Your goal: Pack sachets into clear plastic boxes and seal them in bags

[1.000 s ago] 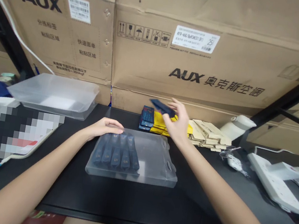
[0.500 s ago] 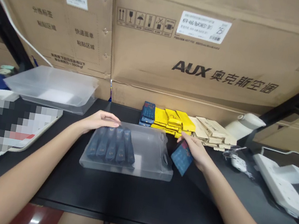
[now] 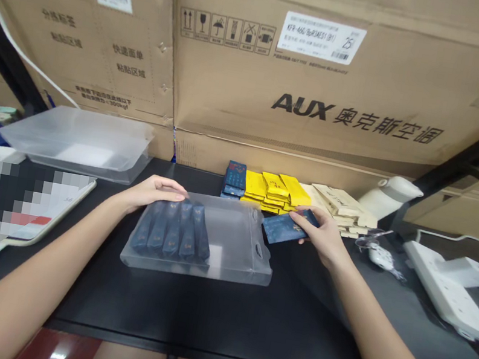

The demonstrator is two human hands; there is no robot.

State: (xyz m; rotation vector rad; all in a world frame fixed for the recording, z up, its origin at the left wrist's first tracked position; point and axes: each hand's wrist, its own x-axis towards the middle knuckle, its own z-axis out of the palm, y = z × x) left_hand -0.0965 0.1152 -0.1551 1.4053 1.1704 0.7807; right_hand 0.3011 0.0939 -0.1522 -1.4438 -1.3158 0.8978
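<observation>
A translucent plastic case lies flat on the black table, with several dark blue packets side by side in its left part. My left hand rests on the case's upper left edge, thumb over the top beside the packets; its fingers are partly hidden. At the right end of the case, my right hand pinches one blue packet, whose left corner is by the case's right side. Behind stand stacks of blue packets, yellow packets and beige packets.
Another translucent case lies at the back left, above a phone with a cable. A white bottle, white earphones and a power strip are at the right. Large cardboard boxes stand behind.
My right hand has turned the blue packet from hanging downward to lying nearly sideways, its end now nearer the case's right side. My left hand stays on the case.
</observation>
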